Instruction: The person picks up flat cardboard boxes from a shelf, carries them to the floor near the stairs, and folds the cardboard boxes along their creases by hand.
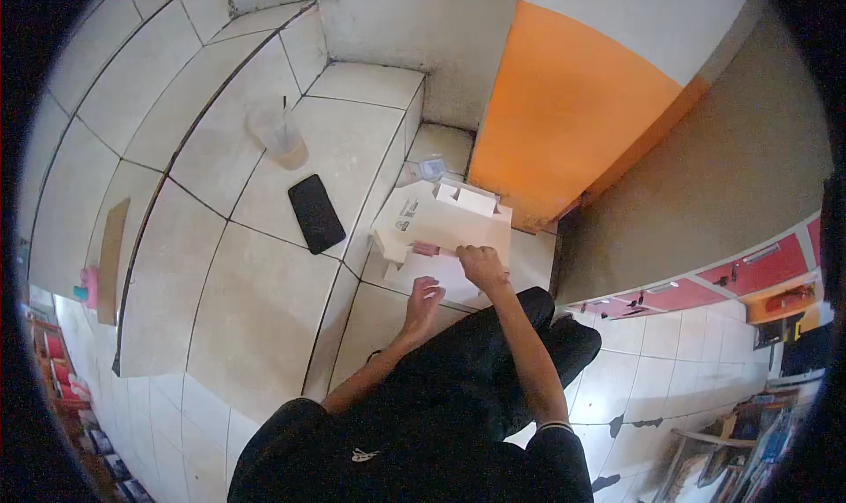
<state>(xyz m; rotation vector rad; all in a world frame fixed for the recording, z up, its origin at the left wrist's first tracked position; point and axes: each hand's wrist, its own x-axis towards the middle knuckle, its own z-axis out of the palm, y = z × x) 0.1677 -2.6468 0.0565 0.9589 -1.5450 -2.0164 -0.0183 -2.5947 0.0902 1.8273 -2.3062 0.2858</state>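
Note:
My right hand [480, 267] is closed around the handle of what looks like a brush [427, 248]. Its flat pinkish-red head points left, over the white cardboard. My left hand [425, 299] is a little lower and to the left, fingers loosely curved and apart, holding nothing I can see. Beneath both hands lies a white cardboard piece [423, 272]. Behind it is a larger cardboard sheet [441, 217] with small dark print at its left. A white folded flap [467, 199] stands up at its far edge.
Left of the cardboard, a black phone [315, 214] lies on a tiled ledge [264, 283] beside a plastic cup with a straw [286, 146]. A clear plastic item [432, 168] sits behind the cardboard. An orange-painted pillar [564, 107] and red drawers [749, 274] stand to the right.

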